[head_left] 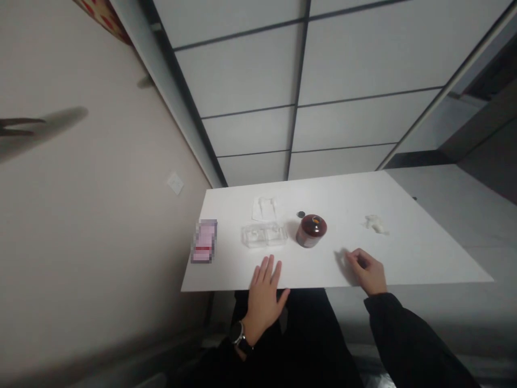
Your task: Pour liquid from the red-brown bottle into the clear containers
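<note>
My left hand rests at the front edge of the white table, fingers stretched out and spread, holding nothing. Just beyond its fingertips lies a clear plastic box with two sections and small pale things inside. My right hand is over the front right of the table, fingers curled with thumb and index finger together; whatever they may hold is hidden. To its left stands a dark red, rounded gas canister with an orange spot on top. A small dark round cap lies behind the canister.
A pixelated pink rectangular thing lies at the table's left side. Behind the clear box is a white sheet with two thin pale items. Crumpled white tissue-like material lies at the right. A wall and panelled sliding doors border the table.
</note>
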### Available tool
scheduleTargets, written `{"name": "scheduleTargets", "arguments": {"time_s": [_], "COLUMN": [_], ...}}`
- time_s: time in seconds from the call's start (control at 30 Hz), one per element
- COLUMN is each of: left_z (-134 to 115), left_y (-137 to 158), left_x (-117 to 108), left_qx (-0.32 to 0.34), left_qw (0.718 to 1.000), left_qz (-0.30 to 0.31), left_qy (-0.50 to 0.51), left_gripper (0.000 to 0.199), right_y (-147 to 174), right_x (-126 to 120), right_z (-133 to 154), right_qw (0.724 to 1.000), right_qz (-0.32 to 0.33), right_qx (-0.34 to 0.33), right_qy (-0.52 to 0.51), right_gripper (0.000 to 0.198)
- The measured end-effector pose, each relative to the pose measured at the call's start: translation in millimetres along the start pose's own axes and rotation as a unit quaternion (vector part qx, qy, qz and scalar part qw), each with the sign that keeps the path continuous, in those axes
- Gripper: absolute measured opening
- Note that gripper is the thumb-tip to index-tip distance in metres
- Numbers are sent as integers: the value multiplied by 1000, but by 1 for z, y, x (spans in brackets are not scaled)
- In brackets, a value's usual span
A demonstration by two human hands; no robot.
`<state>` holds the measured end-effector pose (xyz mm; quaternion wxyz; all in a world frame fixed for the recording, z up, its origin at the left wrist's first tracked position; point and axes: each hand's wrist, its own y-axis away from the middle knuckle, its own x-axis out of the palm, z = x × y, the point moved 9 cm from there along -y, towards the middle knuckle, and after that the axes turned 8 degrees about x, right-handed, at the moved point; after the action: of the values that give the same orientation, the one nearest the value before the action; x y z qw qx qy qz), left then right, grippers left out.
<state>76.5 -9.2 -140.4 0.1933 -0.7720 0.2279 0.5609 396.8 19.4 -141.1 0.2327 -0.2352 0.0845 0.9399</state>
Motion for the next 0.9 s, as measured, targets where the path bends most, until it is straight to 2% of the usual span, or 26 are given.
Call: {"name": "scheduleTargets", "arguments": {"time_s": [0.17,0.2,0.27,0.33,0.4,0.47,0.53,0.6,0.7,0.77,0.9], "left_z": [-48,-54,-55,-34,0,44,84,110,128,127,119], "left_y": [-33,-35,-35,-27,-20,-15,-14,-20,-37,-45,-57], "left_x": [11,7,-15,-48,-64,-73,-77,-72,-48,-37,-40], "left_qx": [128,149,178,167,126,49,-21,-51,-86,-88,-52], "left_qw": [986,981,970,950,944,940,932,930,930,923,912], "left_qz": [66,59,-16,-151,-208,-259,-299,-296,-225,-197,-219], "left_qy": [83,107,165,216,224,214,202,212,276,318,342], "left_gripper": [81,75,52,33,32,40,60,85,110,116,116], "right_y": [4,4,5,6,6,6,6,7,8,8,4], "right_x": [-2,-3,-5,-6,-7,-6,-5,-2,9,25,63], "right_z": [0,-1,-4,-8,-10,-10,-9,-6,1,5,31], "right_qw": [999,998,997,996,996,996,997,998,998,998,983], "right_qz": [-41,-47,-59,-66,-67,-64,-62,-59,-50,-28,20], "right_qx": [18,22,29,31,26,16,5,-9,-38,-60,-179], "right_qy": [16,23,39,54,61,59,49,32,-6,-15,-46], "right_gripper": [49,50,51,50,48,46,43,39,38,55,92]}}
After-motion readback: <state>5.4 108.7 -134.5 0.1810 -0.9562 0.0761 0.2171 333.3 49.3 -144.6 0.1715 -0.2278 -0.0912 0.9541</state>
